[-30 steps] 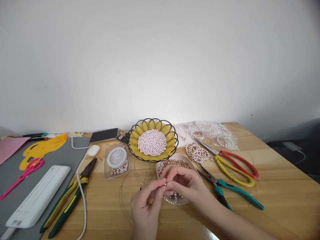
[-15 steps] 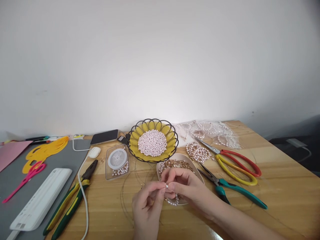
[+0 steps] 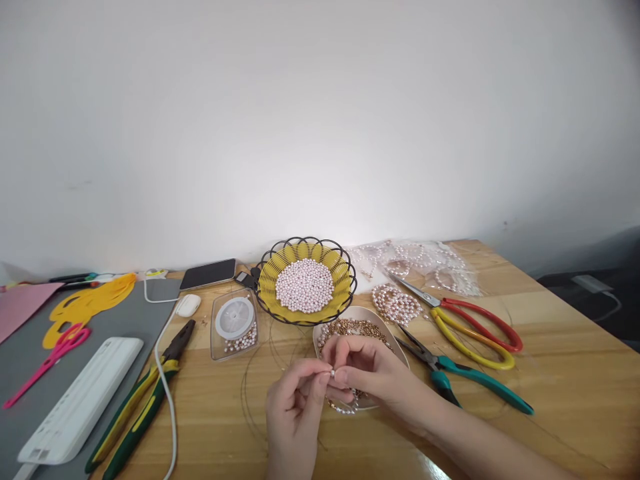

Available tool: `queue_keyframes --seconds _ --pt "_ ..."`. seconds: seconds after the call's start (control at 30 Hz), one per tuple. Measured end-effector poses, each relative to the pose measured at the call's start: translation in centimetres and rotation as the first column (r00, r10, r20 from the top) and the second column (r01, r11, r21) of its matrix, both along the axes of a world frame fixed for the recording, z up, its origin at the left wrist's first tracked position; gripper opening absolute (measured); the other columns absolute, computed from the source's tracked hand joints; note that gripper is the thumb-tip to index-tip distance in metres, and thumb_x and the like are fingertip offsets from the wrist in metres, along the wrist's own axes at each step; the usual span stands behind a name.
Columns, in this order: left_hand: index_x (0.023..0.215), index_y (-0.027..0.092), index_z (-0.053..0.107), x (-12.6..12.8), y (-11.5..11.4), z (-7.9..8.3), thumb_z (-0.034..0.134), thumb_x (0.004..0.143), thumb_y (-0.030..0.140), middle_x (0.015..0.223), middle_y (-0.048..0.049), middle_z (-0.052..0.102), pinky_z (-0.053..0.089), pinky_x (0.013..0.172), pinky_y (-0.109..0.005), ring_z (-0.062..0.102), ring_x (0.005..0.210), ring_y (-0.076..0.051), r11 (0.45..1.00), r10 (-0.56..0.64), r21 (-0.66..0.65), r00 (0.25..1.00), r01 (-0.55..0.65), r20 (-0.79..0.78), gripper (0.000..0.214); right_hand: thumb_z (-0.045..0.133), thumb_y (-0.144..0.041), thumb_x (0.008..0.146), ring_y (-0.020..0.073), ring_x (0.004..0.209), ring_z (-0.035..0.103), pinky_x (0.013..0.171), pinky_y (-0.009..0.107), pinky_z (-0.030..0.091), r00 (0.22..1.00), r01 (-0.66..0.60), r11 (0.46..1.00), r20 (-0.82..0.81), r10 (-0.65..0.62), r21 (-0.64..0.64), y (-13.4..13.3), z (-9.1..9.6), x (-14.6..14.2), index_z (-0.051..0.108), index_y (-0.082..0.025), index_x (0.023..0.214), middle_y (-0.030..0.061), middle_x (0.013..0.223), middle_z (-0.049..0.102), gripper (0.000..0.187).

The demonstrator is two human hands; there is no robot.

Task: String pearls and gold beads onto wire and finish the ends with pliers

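Observation:
My left hand [image 3: 296, 413] and my right hand [image 3: 367, 372] meet fingertip to fingertip over the near edge of a beige dish [image 3: 397, 337] of gold and pearl beads. Between the pinched fingers sits a small pale bead [image 3: 332, 374]. A short strand of pearl beads [image 3: 345, 407] hangs below my right hand. Thin clear thread [image 3: 250, 380] loops on the wooden table [image 3: 550, 400] around my hands. Behind the dish stands a yellow and black wire basket [image 3: 340, 273] filled with pink pearl beads.
A clear box with a thread spool [image 3: 234, 322] lies left of the dish. Green pliers [image 3: 465, 380], red and yellow scissors [image 3: 465, 323] and bagged pearl strands [image 3: 420, 263] lie right. Yellow-green pliers [image 3: 143, 400], a white cable [image 3: 165, 387], a white case [image 3: 80, 399], pink scissors [image 3: 47, 357] and a phone [image 3: 208, 273] lie left.
My hands have stayed pinched together over the dish, with only small finger shifts. The view has drifted slightly.

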State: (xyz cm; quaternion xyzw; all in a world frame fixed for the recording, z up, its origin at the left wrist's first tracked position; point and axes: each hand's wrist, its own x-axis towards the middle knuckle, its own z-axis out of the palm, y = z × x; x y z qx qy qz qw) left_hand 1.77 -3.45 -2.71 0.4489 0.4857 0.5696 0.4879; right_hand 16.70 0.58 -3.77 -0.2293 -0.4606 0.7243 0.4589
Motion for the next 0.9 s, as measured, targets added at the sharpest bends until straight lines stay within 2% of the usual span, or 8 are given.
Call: queue_keyframes --seconds 0.23,0.4,0.6,0.7,0.8,0.9 --pt "0.081 0.021 0.073 -0.1 -0.1 -0.2 0.076 0.09 0.053 0.068 -0.0004 0.077 0.059 0.055 -0.02 0.075 0.053 -0.017 1.0 -0.022 -0.004 0.999 0.022 0.026 0.034 0.082 -0.022 0.088 0.0121 0.07 0.064 0.063 0.027 0.055 1.0 0.011 1.0 -0.029 -0.011 0.025 0.0 0.2 0.0 0.066 -0.017 0.087 -0.0029 0.09 0.068 0.016" --pt "0.083 0.02 0.071 -0.3 0.0 -0.6 0.071 0.095 0.049 0.07 -0.0016 0.076 0.059 0.055 -0.02 0.075 0.056 -0.018 0.999 -0.049 0.006 0.999 0.049 0.017 0.031 0.086 -0.03 0.084 0.0092 0.061 0.057 0.057 0.024 0.049 0.999 0.04 0.998 -0.01 -0.04 0.041 -0.4 0.7 -0.4 0.069 -0.022 0.094 -0.0053 0.079 0.064 0.021" --pt "0.083 0.019 0.073 -1.0 0.6 -1.3 0.071 0.096 0.045 0.069 -0.0025 0.077 0.061 0.057 -0.021 0.076 0.057 -0.018 0.992 -0.118 0.038 0.993 0.119 -0.013 0.028 0.085 -0.029 0.085 0.0125 0.076 0.06 0.069 0.026 0.05 0.985 0.145 0.984 0.076 -0.153 0.103 -0.5 0.9 -0.1 0.074 -0.024 0.087 -0.0014 0.085 0.064 0.012" --pt "0.084 0.02 0.074 -1.2 0.6 -1.5 0.071 0.095 0.045 0.07 -0.0031 0.078 0.062 0.057 -0.022 0.076 0.056 -0.018 0.99 -0.136 0.042 0.991 0.137 -0.019 0.028 0.086 -0.031 0.084 0.0133 0.075 0.059 0.067 0.027 0.049 0.978 0.165 0.981 0.113 -0.177 0.106 -0.5 1.2 0.1 0.077 -0.024 0.085 -0.0006 0.083 0.065 0.012" --pt "0.086 0.02 0.075 -0.9 0.3 -1.1 0.07 0.096 0.045 0.072 -0.0033 0.08 0.063 0.06 -0.021 0.077 0.058 -0.018 0.995 -0.101 0.013 0.995 0.101 -0.009 0.027 0.088 -0.034 0.082 0.0143 0.077 0.061 0.068 0.027 0.049 0.973 0.181 0.979 0.129 -0.192 0.095 -0.3 1.5 0.2 0.078 -0.025 0.082 0.0001 0.082 0.067 0.014" --pt "0.085 0.02 0.076 -0.2 -0.1 -0.4 0.076 0.09 0.051 0.072 -0.0034 0.08 0.063 0.062 -0.022 0.078 0.059 -0.019 0.998 -0.017 -0.054 0.999 0.019 0.036 0.031 0.09 -0.037 0.079 0.0151 0.076 0.062 0.069 0.029 0.051 0.968 0.204 0.974 0.126 -0.216 0.098 -0.2 1.7 0.2 0.078 -0.025 0.077 0.0 0.081 0.068 0.017"
